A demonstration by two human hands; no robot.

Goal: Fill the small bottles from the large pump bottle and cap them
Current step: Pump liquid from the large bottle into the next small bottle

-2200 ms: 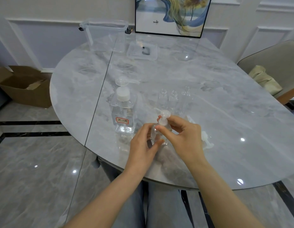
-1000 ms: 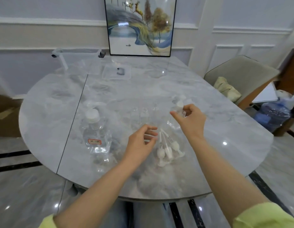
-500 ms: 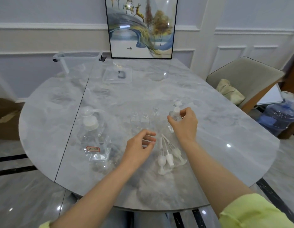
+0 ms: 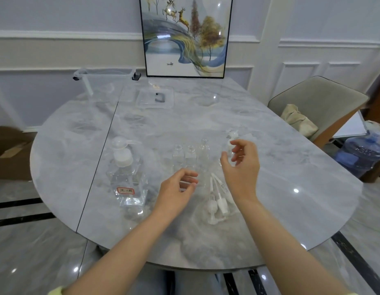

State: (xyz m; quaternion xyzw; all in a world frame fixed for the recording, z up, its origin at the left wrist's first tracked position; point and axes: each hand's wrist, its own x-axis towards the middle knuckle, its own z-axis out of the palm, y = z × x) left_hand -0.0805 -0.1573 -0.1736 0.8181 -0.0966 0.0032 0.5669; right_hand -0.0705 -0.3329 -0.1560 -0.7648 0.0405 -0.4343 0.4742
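Note:
The large clear pump bottle (image 4: 126, 179) with a white pump head and a red-framed label stands at the left of the marble table (image 4: 291, 167). Three small clear bottles (image 4: 190, 157) without caps stand in a row in the middle. A capped small bottle (image 4: 231, 143) stands just behind my right hand (image 4: 241, 167), which is open and apart from it. Several white pump caps with tubes (image 4: 216, 201) lie between my hands. My left hand (image 4: 176, 188) hovers open in front of the uncapped bottles, holding nothing.
A clear plastic bin (image 4: 104, 81) and a flat clear lid (image 4: 155, 99) sit at the table's far side below a framed picture (image 4: 184, 37). An upholstered chair (image 4: 318, 111) stands at the right, a water jug (image 4: 361, 154) beyond it, a cardboard box (image 4: 8, 154) at the left.
My right hand carried the capped small bottle to the right, set it down behind the row and let go. My left hand stays open. The view has tilted upward.

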